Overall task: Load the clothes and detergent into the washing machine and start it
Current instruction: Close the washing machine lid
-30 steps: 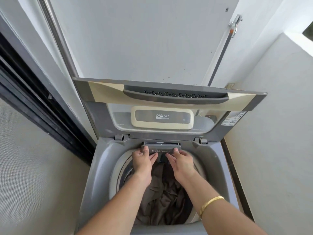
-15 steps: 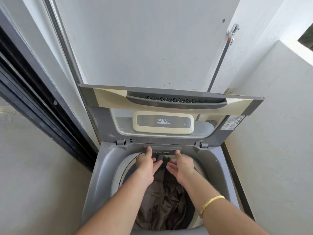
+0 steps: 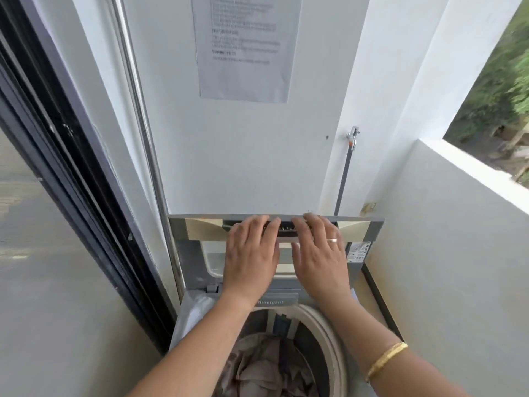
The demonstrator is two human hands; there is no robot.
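The grey top-loading washing machine (image 3: 191,313) stands open, its lid (image 3: 200,229) upright against the wall. Brown clothes (image 3: 266,368) lie inside the drum, within the cream rim (image 3: 329,333). The grey detergent drawer (image 3: 276,301) at the back of the opening is pushed in. My left hand (image 3: 252,253) and my right hand (image 3: 317,253) are both raised to the lid's top edge, side by side, fingers curled over its dark handle. They cover the middle of the lid. A ring and a gold bangle are on my right hand and wrist.
A dark-framed sliding door (image 3: 71,167) runs along the left. A printed paper notice (image 3: 246,47) hangs on the white wall behind. A tap (image 3: 352,137) with a grey hose stands at the back right. A low white balcony wall (image 3: 458,224) closes the right side.
Both hands left the detergent drawer, which is now closed, and rose to the top edge of the lid. The camera tilted upward.
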